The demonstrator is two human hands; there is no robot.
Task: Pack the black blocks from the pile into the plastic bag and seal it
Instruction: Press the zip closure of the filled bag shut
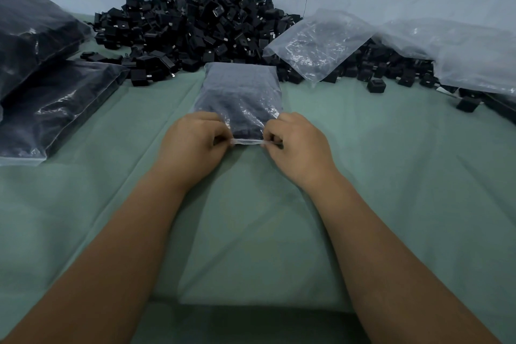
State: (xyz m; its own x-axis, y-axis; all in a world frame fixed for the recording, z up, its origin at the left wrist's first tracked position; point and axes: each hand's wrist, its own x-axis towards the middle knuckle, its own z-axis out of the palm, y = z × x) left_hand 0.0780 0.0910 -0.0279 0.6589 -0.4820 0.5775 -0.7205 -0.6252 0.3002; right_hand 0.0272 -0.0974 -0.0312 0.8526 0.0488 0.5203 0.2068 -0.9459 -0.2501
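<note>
A clear plastic bag filled with black blocks lies flat on the green cloth in the middle, its mouth toward me. My left hand pinches the left end of the bag's near edge strip. My right hand pinches the right end of the same strip, and the strip runs taut between my fingers. Behind the bag, a big pile of loose black blocks is heaped against the wall.
Two filled bags lie stacked at the left. Empty clear bags drape over more blocks at the right, with stray blocks on the green cloth. A pale wall stands close behind.
</note>
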